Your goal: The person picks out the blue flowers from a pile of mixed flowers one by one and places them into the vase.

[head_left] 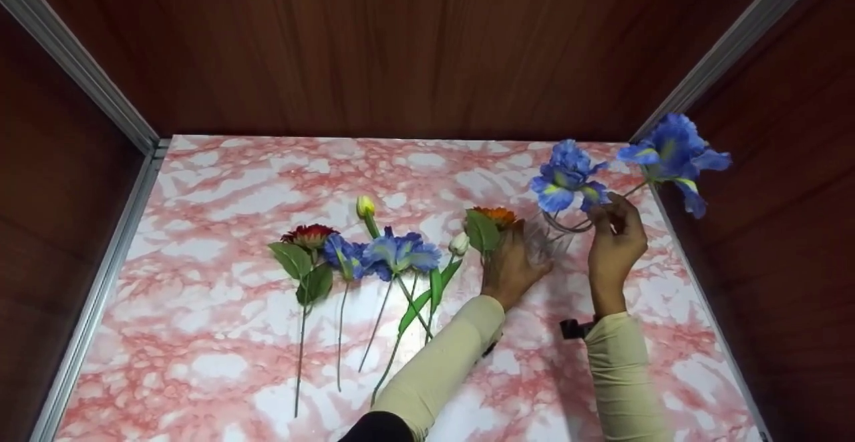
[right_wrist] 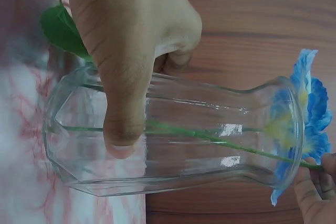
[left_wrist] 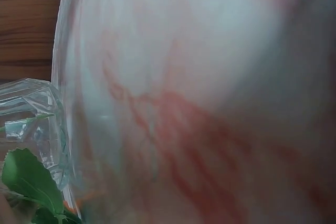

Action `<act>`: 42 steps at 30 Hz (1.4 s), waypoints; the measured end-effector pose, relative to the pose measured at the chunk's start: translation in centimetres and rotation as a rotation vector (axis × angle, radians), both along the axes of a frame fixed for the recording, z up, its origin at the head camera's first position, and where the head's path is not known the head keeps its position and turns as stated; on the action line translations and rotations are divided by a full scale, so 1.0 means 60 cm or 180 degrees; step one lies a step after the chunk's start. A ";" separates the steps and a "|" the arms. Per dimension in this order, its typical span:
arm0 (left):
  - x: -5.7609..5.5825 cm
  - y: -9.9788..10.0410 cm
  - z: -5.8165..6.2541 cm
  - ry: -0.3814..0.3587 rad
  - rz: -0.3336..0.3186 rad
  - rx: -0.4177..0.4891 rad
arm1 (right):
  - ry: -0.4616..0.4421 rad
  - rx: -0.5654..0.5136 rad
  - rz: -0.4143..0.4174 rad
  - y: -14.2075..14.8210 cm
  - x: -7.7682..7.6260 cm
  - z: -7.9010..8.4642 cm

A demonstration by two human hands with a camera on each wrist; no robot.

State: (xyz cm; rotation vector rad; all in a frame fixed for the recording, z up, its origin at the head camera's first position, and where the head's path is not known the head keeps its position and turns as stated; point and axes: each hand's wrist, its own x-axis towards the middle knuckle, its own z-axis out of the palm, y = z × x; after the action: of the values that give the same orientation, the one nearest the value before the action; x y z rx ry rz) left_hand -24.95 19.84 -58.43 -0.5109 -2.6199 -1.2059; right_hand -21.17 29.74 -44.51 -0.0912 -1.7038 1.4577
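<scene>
My left hand [head_left: 511,268] grips a clear glass vase [right_wrist: 184,182] that stands on the table, its thumb pressed along the glass in the right wrist view. One blue iris [head_left: 564,178] stands in the vase, its bloom just above the rim. My right hand [head_left: 618,242] pinches the stem of a second blue iris [head_left: 674,151] beside the vase mouth. That stem runs through the rim and slants down inside the glass, while its bloom leans out to the right. Close by the left hand lies an orange flower [head_left: 495,216] with a green leaf [head_left: 482,230].
On the marbled pink-and-white table [head_left: 200,335] lie a red flower [head_left: 308,235], blue irises [head_left: 401,254], a yellow tulip [head_left: 365,207] and a white tulip [head_left: 459,244]. Dark wood panels [head_left: 401,48] with metal edge strips [head_left: 721,41] enclose the back and sides.
</scene>
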 end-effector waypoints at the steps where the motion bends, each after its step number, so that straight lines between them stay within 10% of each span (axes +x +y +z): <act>1: 0.000 0.000 0.000 -0.0009 -0.0003 0.0003 | -0.0024 -0.0010 -0.0019 0.001 -0.001 -0.001; 24: -0.006 0.001 0.002 -0.0099 -0.0012 0.0077 | -0.0486 0.0284 -0.0850 0.034 -0.021 -0.043; 33: -0.005 0.004 0.000 -0.0045 0.0056 0.0015 | -0.0834 0.0580 -0.0951 0.040 -0.025 -0.070; 42: -0.005 0.003 0.002 -0.0042 0.0085 -0.0013 | -0.0818 0.0132 -0.0788 0.029 -0.030 -0.074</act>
State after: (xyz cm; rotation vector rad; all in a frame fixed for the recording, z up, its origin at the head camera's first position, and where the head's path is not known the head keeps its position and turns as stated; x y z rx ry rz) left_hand -25.26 20.04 -58.32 -0.4689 -2.6322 -1.2002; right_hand -22.98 31.47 -48.94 -0.4682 -1.8513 1.2669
